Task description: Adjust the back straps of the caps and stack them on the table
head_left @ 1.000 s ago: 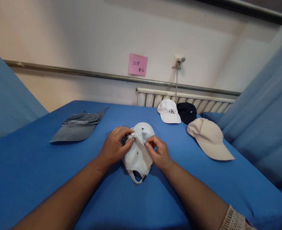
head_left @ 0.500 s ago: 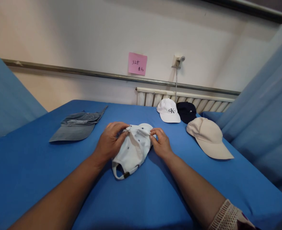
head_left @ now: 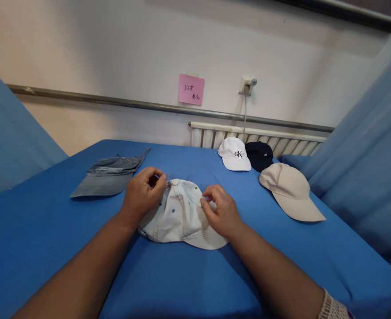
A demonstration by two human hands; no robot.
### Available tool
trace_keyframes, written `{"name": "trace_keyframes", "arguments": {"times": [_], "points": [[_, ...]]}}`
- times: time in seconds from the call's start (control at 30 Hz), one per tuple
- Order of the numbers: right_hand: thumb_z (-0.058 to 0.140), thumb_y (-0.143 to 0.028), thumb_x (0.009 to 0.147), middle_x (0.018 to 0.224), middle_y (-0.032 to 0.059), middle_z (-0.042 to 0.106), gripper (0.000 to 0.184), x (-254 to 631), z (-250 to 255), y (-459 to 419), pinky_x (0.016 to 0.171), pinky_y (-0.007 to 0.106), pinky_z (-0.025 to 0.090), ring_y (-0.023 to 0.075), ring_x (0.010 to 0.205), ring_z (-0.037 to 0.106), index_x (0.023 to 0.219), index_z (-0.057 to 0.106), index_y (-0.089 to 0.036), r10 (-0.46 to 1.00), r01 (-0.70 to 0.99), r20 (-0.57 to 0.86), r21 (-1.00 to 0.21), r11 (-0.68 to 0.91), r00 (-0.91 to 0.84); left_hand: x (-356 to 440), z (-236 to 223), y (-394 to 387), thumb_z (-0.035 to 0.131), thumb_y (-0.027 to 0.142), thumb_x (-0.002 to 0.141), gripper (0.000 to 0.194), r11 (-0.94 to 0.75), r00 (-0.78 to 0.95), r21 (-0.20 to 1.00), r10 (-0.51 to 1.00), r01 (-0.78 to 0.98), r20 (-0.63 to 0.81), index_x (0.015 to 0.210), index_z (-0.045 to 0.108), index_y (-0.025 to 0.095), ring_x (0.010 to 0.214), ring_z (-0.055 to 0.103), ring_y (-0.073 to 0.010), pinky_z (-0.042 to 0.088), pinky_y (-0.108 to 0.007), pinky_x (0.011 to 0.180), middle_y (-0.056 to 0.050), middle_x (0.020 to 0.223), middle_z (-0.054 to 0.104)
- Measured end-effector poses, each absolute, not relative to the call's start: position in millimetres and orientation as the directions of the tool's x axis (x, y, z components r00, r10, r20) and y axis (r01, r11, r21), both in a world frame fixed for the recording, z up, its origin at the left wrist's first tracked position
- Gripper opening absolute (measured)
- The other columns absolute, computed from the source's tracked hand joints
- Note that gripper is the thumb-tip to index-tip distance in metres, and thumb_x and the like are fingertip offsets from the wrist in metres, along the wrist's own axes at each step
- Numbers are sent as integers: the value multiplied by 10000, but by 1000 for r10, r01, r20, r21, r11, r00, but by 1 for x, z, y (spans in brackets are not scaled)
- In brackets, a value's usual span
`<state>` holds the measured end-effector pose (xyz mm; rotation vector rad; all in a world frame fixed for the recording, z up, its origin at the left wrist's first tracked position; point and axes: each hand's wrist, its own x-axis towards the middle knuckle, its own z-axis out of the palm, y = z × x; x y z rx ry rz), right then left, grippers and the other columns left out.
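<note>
A pale, off-white baseball cap [head_left: 178, 217] with small dark eyelets rests on the blue cloth in front of me, its crown up and its brim toward the lower right. My left hand [head_left: 144, 191] is closed at the crown's upper left edge, thumb and forefinger pinching the fabric. On the other side, my right hand [head_left: 222, 212] pinches the front of the crown just above the brim and covers part of it. The cap's strap opening is out of sight.
A crumpled grey cap [head_left: 104, 177] lies on the left of the blue-covered table [head_left: 182, 283]. Toward the back right are a white cap [head_left: 233, 155], a black cap [head_left: 259, 156] and a beige cap [head_left: 290, 190]. A radiator [head_left: 209, 135] and blue curtains [head_left: 365, 177] border the table.
The pale cap has turned over from lying collapsed with its strap opening toward me to standing crown up, brim at lower right. My hands have shifted slightly apart, the right one lower.
</note>
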<state>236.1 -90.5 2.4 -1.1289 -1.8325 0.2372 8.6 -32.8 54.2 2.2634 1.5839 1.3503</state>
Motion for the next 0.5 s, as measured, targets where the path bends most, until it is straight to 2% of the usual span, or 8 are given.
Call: {"name": "trace_keyframes", "arguments": {"times": [0.1,0.17,0.27,0.33,0.43,0.5], "points": [[612,-308,859,1025,61,623,198,246,-6,-72,752,309,474,177,861,606,1025,608,-199,860,616,508,-662,428,-52,3,66,-41,542,428,830,278,-444,180,513,856,735,485,683,564,193,540,511,-136,371,-259,544,23,590,562],[660,-364,833,976,47,632,207,248,-9,-66,731,299,462,175,844,603,955,628,-200,903,632,424,-679,373,-76,1,70,-45,559,474,814,319,-462,302,511,880,724,367,662,572,194,521,492,-130,345,-250,520,32,556,545],[643,-315,842,835,11,616,142,246,-11,-65,671,270,417,143,737,570,779,603,-194,923,652,367,-673,348,-115,1,68,-48,577,473,804,320,-490,428,496,871,717,241,645,571,195,522,490,-124,323,-238,508,38,543,535],[608,-268,852,769,-6,590,158,245,-9,-68,640,259,385,126,679,536,718,568,-194,918,653,385,-671,351,-98,4,65,-49,556,448,826,314,-506,438,458,863,731,254,642,559,194,521,492,-121,317,-238,509,36,549,541],[583,-267,847,721,-19,546,183,247,-2,-74,624,254,364,122,647,507,689,520,-199,880,636,474,-683,358,13,8,61,-50,526,422,852,292,-515,366,397,843,760,394,676,571,193,524,499,-124,334,-245,528,25,571,566],[567,-264,834,681,-30,505,199,249,3,-77,606,252,346,121,620,478,668,474,-206,850,642,522,-677,359,75,9,59,-51,532,424,852,277,-505,291,404,826,763,483,718,598,191,537,513,-130,362,-249,547,17,595,587]]}}
